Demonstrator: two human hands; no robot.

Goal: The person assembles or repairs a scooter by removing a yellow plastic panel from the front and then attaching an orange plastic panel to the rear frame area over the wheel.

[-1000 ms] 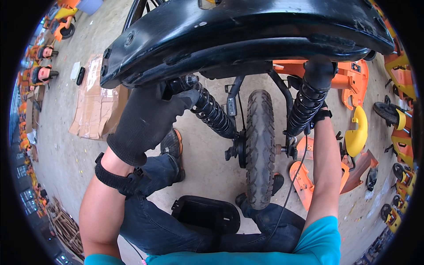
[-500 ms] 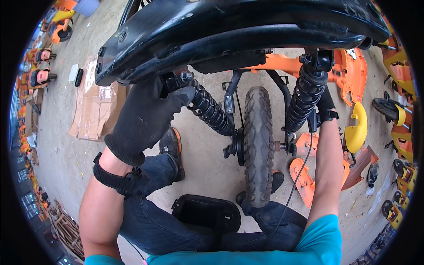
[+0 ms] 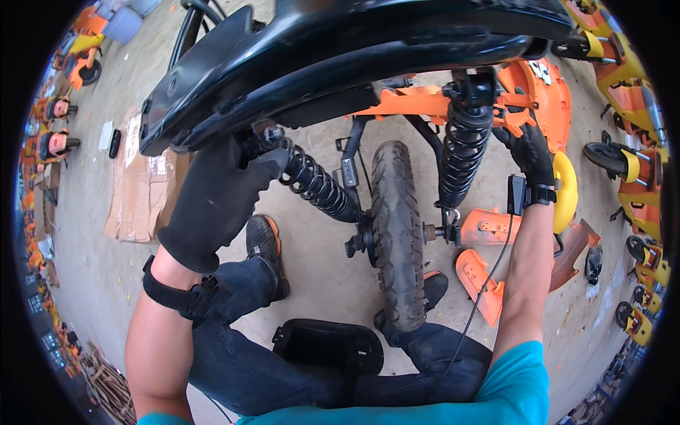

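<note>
Under the big black frame (image 3: 326,78), my left hand (image 3: 212,198), in a black glove, is closed around the upper end of the left shock absorber (image 3: 322,185), its thumb beside the bolt. The frame and the hand hide part of those fingers. On the far side of the right shock absorber (image 3: 466,152), my right hand (image 3: 530,154), gloved too, has its fingers bent around the end of a long orange plastic part (image 3: 418,103). Its fingertips are partly covered. Between the two shock absorbers stands a knobbly tyre (image 3: 398,234), upright on its axle.
Orange panels (image 3: 482,283) and a yellow curved cover (image 3: 564,191) lie at the right. A black tub (image 3: 329,347) sits between my legs. Flattened cardboard (image 3: 145,191) is on the floor at left. Yellow-orange scooters (image 3: 641,184) line the right side. A cable hangs by my right forearm.
My right hand has come out from behind the right shock absorber and moved up to the orange part. The frame and wheel appear shifted left; my left hand keeps its grip.
</note>
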